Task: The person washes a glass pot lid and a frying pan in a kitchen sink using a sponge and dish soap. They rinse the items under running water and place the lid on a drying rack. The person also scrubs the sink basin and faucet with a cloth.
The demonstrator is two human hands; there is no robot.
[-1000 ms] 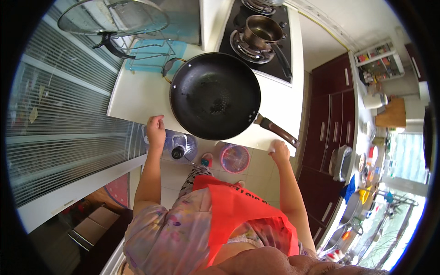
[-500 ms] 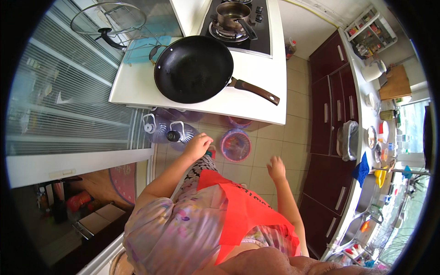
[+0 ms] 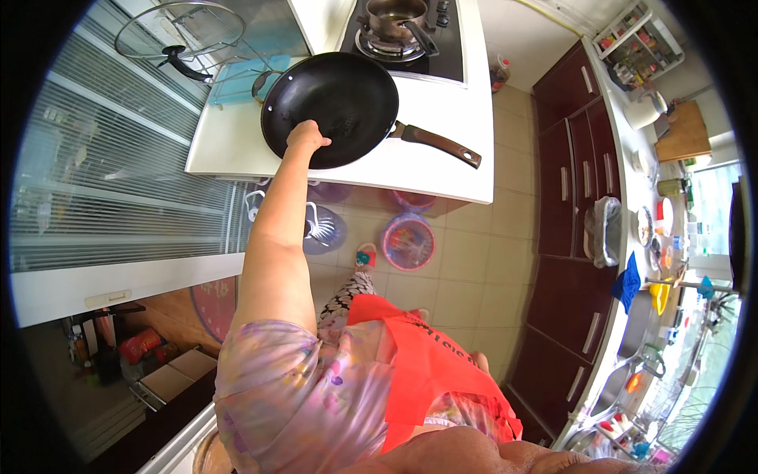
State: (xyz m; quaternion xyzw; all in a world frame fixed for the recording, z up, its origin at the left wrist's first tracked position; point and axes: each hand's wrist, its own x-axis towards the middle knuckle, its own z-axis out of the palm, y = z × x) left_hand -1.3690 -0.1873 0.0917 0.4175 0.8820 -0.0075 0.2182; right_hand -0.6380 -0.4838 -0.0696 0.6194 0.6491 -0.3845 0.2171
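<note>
Head view: the left arm stretches out straight over the pan (image 3: 355,91), with the left hand (image 3: 306,136) at the near, left part of it. Its back is up, the thumb stands off to the right and the other fingers are mostly out of sight, so I cannot tell how far that grip is open, whether it has hold of anything, or whether it touches the pan.

The pan is wide, black and deep, and sits on the white counter (image 3: 454,114) near the front edge. Its long brown handle (image 3: 439,145) points right and slightly toward the person; a small loop handle (image 3: 262,84) sticks out on the opposite side. Right hand (image 3: 480,362): only a bit of skin shows past the red apron (image 3: 426,371) (it might even be part of the arm), and the state of that grip cannot be told.

Behind the pan is the stove (image 3: 452,51), with a small pot (image 3: 393,19) over a burner. A glass lid (image 3: 209,35) with a black knob is at the far left, close to a blue mat (image 3: 229,93). Below the counter's front edge, a clear jug (image 3: 325,235) and a pink-rimmed basket (image 3: 409,267) rest on the tiled floor (image 3: 466,229).
</note>
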